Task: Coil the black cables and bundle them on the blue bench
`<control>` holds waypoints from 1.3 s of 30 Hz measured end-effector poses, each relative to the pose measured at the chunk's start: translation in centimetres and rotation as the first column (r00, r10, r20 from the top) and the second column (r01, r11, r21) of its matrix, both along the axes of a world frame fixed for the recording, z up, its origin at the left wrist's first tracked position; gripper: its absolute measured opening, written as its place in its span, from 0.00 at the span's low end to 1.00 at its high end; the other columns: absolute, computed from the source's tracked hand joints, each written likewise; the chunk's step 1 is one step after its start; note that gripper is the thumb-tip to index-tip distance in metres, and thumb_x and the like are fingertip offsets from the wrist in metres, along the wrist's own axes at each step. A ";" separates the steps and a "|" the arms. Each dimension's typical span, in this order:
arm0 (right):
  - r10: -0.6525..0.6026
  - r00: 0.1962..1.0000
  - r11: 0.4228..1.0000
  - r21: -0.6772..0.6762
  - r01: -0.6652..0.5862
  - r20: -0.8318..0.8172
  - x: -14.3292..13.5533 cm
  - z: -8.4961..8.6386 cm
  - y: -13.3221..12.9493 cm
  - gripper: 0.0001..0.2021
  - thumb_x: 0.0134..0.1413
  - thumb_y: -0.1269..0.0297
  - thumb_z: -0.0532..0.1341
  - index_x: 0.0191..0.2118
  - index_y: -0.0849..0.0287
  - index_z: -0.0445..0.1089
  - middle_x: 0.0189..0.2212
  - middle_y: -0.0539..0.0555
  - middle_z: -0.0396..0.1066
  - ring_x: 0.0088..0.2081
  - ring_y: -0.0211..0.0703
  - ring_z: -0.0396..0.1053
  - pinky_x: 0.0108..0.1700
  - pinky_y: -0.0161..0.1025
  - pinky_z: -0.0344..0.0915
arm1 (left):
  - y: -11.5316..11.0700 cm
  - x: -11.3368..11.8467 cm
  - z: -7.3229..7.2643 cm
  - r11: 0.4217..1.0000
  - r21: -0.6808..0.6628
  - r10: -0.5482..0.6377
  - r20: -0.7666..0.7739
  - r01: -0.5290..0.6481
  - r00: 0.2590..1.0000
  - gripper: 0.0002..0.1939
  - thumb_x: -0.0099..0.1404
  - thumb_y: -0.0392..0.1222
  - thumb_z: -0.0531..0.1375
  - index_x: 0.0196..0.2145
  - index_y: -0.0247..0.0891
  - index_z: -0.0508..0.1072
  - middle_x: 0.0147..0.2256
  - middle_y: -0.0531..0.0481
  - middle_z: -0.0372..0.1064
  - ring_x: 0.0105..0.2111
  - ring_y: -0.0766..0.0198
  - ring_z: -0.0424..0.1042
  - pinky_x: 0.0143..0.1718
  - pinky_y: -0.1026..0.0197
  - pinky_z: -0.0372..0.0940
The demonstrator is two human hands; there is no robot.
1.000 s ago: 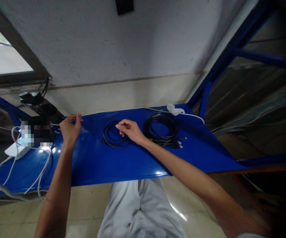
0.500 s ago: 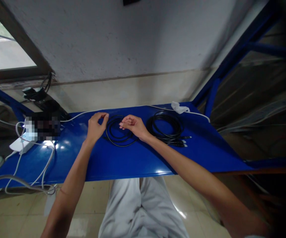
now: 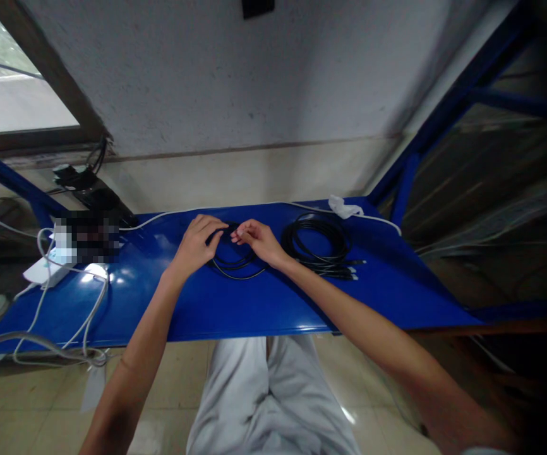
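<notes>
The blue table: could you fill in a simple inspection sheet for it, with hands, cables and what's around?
Surface: blue table, glossy, with light reflections.
Things at the hands: smaller black coil, partly covered by the hands.
Clutter: crumpled white item at the back right; white block at the left.
Hands: left hand and right hand close together over the smaller black coil; grip unclear.
Cables: larger black coil beyond the right hand; white cable along the back; loose white loops at the left.
Surroundings: grey wall, window, blue frame.
</notes>
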State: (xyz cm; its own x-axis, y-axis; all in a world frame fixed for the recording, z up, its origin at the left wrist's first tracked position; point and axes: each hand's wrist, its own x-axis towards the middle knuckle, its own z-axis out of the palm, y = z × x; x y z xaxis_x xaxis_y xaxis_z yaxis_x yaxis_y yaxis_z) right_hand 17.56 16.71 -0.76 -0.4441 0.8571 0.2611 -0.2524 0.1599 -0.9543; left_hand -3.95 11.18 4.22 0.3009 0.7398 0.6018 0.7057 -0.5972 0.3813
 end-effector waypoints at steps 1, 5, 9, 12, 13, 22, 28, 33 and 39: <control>-0.017 1.000 1.000 0.003 0.017 -0.003 0.0 -0.2 0.1 0.24 0.56 0.40 0.73 0.40 0.56 0.72 0.40 0.56 0.82 0.41 0.44 0.80 0.47 0.43 0.76 | -0.9 0.7 0.1 1.000 -0.024 -0.022 -0.048 0.021 0.999 0.11 0.78 0.43 0.58 0.50 0.42 0.80 0.49 0.42 0.79 0.52 0.50 0.75 0.57 0.44 0.67; -0.080 0.996 0.997 0.005 0.080 -0.032 -0.2 -0.5 0.5 0.26 0.56 0.37 0.72 0.40 0.56 0.71 0.42 0.56 0.82 0.42 0.45 0.80 0.49 0.45 0.77 | -5.0 2.9 -0.6 0.979 -0.202 -0.077 -0.211 0.034 0.975 0.19 0.74 0.56 0.65 0.55 0.43 0.76 0.51 0.41 0.78 0.54 0.44 0.75 0.58 0.42 0.67; -0.097 0.994 0.995 0.001 0.098 -0.051 -0.3 -0.4 0.5 0.27 0.56 0.36 0.72 0.41 0.55 0.71 0.42 0.57 0.82 0.42 0.44 0.80 0.50 0.45 0.77 | -7.2 3.4 -2.3 0.957 -0.289 -0.124 -0.281 0.039 0.952 0.31 0.67 0.67 0.69 0.56 0.43 0.75 0.53 0.39 0.76 0.54 0.42 0.75 0.58 0.40 0.68; -0.115 0.992 0.993 0.010 0.116 -0.056 -0.3 -0.2 0.6 0.27 0.55 0.35 0.72 0.41 0.55 0.71 0.42 0.57 0.81 0.42 0.44 0.80 0.49 0.44 0.77 | -6.6 3.4 -2.6 0.953 -0.303 -0.129 -0.316 0.029 0.940 0.19 0.77 0.57 0.61 0.56 0.41 0.74 0.50 0.41 0.77 0.52 0.46 0.76 0.57 0.42 0.69; -0.126 0.990 0.992 0.018 0.127 -0.059 -0.3 -0.1 0.6 0.27 0.56 0.35 0.72 0.41 0.55 0.71 0.42 0.56 0.81 0.42 0.44 0.80 0.49 0.43 0.76 | -6.2 3.4 -2.6 0.952 -0.306 -0.137 -0.332 0.031 0.933 0.17 0.79 0.53 0.59 0.55 0.40 0.74 0.49 0.41 0.76 0.52 0.47 0.76 0.57 0.43 0.69; -0.295 0.949 0.947 0.093 0.306 -0.115 0.4 0.9 1.2 0.25 0.61 0.34 0.67 0.41 0.54 0.67 0.45 0.57 0.79 0.46 0.44 0.78 0.54 0.45 0.74 | -2.4 3.7 -2.1 0.935 -0.335 -0.219 -0.292 0.115 0.931 0.18 0.80 0.48 0.56 0.62 0.39 0.70 0.54 0.37 0.73 0.54 0.49 0.76 0.59 0.47 0.71; -0.324 0.935 0.929 0.140 0.344 -0.144 0.8 1.4 1.0 0.24 0.63 0.35 0.66 0.44 0.53 0.68 0.46 0.57 0.79 0.47 0.46 0.78 0.56 0.48 0.73 | 0.2 4.0 -1.0 0.942 -0.332 -0.196 -0.400 0.058 0.895 0.20 0.80 0.45 0.53 0.62 0.35 0.73 0.53 0.34 0.75 0.53 0.46 0.78 0.57 0.46 0.71; -0.334 0.932 0.909 0.213 0.359 -0.144 0.9 1.3 1.0 0.22 0.67 0.37 0.65 0.43 0.52 0.69 0.44 0.56 0.79 0.46 0.47 0.78 0.55 0.48 0.74 | 1.3 4.7 0.1 0.911 -0.411 -0.229 -0.455 0.024 0.860 0.21 0.79 0.44 0.54 0.63 0.33 0.71 0.54 0.34 0.75 0.52 0.47 0.78 0.56 0.49 0.71; -0.323 0.939 0.909 0.237 0.344 -0.121 0.9 1.1 0.9 0.20 0.69 0.40 0.65 0.44 0.52 0.70 0.44 0.56 0.79 0.45 0.47 0.79 0.53 0.47 0.74 | 1.1 4.5 0.2 0.851 -0.525 -0.246 -0.374 0.014 0.894 0.22 0.70 0.51 0.68 0.56 0.37 0.75 0.49 0.37 0.79 0.49 0.43 0.80 0.47 0.51 0.72</control>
